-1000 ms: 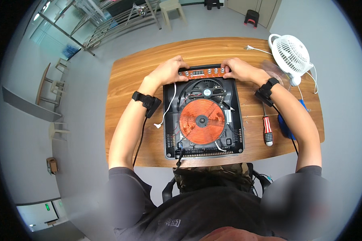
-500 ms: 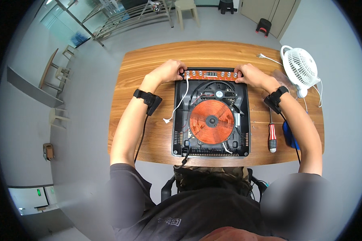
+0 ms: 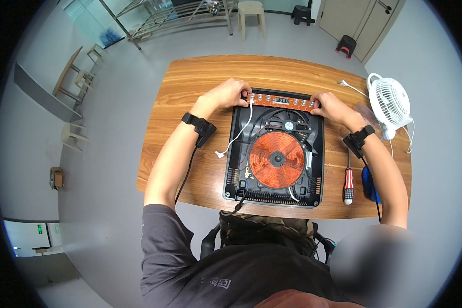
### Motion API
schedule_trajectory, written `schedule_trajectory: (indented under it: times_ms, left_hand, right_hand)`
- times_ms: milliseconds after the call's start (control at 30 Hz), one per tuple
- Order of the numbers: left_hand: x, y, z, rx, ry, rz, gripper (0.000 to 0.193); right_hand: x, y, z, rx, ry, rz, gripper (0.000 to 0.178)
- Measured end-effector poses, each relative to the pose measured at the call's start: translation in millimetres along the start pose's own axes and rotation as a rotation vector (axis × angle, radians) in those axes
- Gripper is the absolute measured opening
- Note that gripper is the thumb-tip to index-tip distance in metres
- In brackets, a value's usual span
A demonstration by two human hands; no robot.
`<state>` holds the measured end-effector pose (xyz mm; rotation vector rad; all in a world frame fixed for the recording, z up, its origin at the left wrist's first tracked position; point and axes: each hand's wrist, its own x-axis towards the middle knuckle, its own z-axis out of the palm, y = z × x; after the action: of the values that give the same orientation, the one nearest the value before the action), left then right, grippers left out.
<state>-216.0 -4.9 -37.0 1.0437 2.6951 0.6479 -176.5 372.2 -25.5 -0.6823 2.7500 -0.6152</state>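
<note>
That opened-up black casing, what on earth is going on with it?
Someone's left hand and right hand are gripping opposite ends of a narrow orange circuit board at the far end of the open black casing. A round copper-coloured coil sits exposed inside. A white cable runs from the board's left end, its other end loose beyond the casing's left side. A screwdriver lies on the table.

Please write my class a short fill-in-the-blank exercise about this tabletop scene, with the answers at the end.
1. The left hand and right hand are at the orange circuit board; the one nearer the fan is the ____ hand.
2. The casing around the round coil is ____ in colour.
3. The tool with the striped handle beside the casing is a ____.
4. The fan's colour is ____.

Missing words: right; black; screwdriver; white.
</note>
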Motion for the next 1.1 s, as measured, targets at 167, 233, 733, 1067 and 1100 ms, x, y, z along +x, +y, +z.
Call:
schedule_trajectory:
  times_ms: [167, 233, 733, 1067, 1100]
  left_hand:
    - [1, 0, 5, -0.023, 0.037, -0.026, 0.039]
    - [3, -2, 7, -0.033, 0.044, -0.028, 0.039]
    - [-1, -2, 9, -0.044, 0.058, -0.06, 0.038]
    - [-5, -4, 13, -0.084, 0.106, -0.039, 0.036]
    - [-5, -4, 13, -0.085, 0.104, -0.035, 0.036]
  right_hand:
    - [1, 2, 0, 0.02, -0.008, 0.02, 0.031]
    - [2, 3, 1, 0.014, -0.009, 0.024, 0.031]
    - [5, -3, -2, -0.025, -0.031, -0.002, 0.033]
    - [6, 1, 1, -0.048, -0.007, -0.043, 0.041]
    - [5, 2, 2, -0.035, -0.003, -0.031, 0.041]
